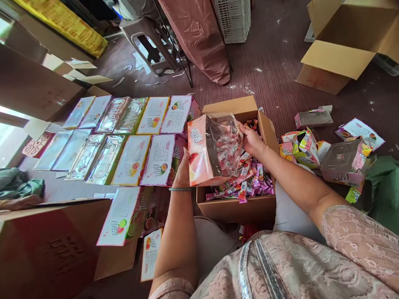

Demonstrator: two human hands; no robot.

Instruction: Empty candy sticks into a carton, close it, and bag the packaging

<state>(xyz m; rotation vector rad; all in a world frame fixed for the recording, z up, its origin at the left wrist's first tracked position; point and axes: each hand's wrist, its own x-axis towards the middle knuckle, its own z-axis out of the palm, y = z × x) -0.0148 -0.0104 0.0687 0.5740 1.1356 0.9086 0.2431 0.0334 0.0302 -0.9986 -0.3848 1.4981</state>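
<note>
Over an open cardboard carton, I hold a pink-and-orange candy box tilted between both hands. Its see-through plastic cover shows small wrapped candies inside. My left hand grips the box's left side, with the fingers partly hidden behind it. At the other end, my right hand pinches the crumpled edge of the plastic. Loose candy sachets in pink, purple and orange wrappers fill the carton below.
To the left, several packed candy boxes lie in rows. Torn candy packaging and a damaged window box lie to the right. Beyond stand an open carton, a plastic stool and a white crate.
</note>
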